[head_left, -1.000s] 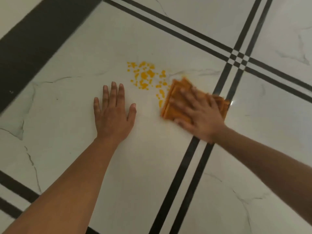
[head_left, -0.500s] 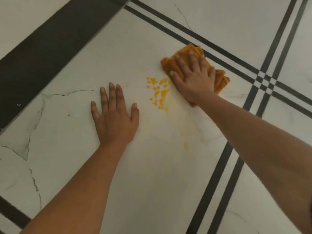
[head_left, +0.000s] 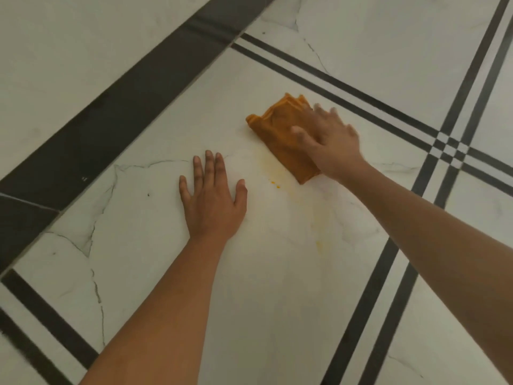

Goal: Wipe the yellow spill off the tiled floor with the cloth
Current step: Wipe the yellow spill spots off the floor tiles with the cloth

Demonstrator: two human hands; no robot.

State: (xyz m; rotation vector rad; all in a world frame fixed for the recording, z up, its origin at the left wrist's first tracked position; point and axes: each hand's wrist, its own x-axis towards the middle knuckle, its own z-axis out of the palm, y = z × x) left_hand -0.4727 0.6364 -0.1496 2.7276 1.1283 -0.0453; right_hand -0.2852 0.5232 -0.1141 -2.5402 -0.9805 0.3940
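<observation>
The right hand [head_left: 329,143], fingers spread and blurred, pressed flat on a folded orange cloth [head_left: 280,134] lying on the white marbled tiled floor [head_left: 277,287]. The left hand [head_left: 212,201] lay flat and open beside it. Of the yellow spill [head_left: 276,184], only small specks and faint smears showed near the cloth's lower corner.

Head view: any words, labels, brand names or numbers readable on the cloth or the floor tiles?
None. The orange cloth under the right hand shows no tag or print. The white tiled floor carries only grey veins, dark stripes and faint yellow spill traces. The left hand bears nothing written.
</observation>
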